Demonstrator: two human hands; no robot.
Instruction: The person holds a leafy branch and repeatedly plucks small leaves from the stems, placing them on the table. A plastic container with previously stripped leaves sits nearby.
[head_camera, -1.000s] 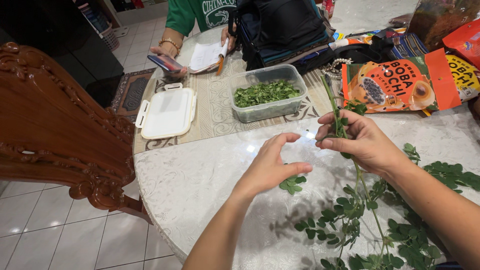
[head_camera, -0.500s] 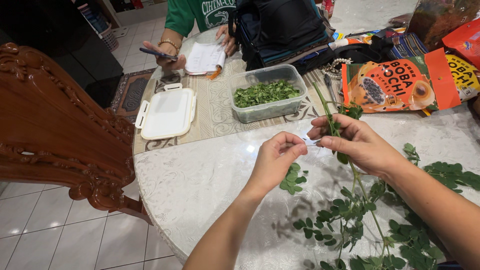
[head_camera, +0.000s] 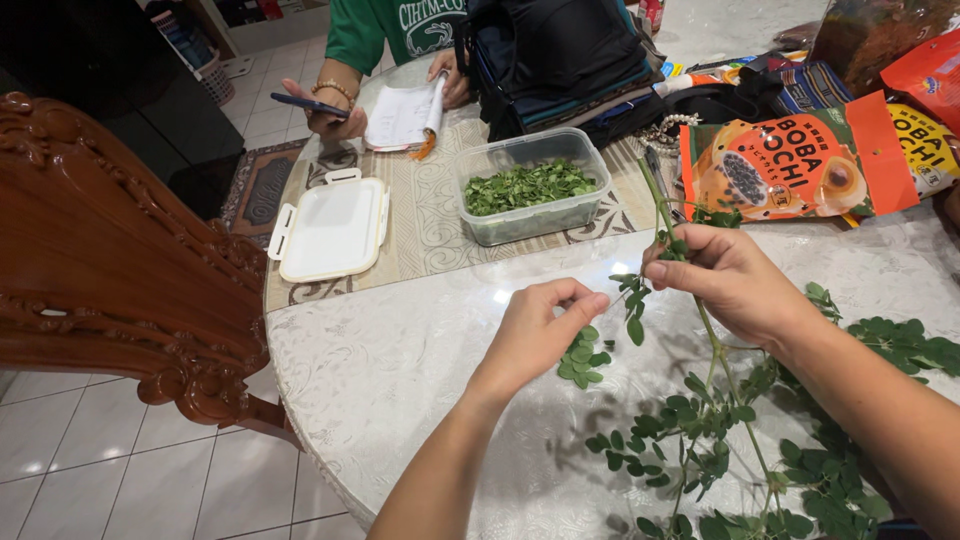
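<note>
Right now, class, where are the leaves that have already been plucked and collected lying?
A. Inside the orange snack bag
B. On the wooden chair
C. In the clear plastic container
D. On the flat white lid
C: the clear plastic container on the table holds a layer of small green leaves, while the white lid beside it lies bare.

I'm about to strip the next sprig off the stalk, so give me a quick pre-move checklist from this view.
1. Right hand grips the leafy stalk: ok.
2. Left hand pinches the small sprig at its fingertips: ok.
3. Clear container of picked leaves is uncovered, white lid lying beside it: ok.
4. Loose picked leaves lie on the table by the left hand, not in the container: not ok.
5. Sprig already detached from the stalk: cannot tell.
</note>
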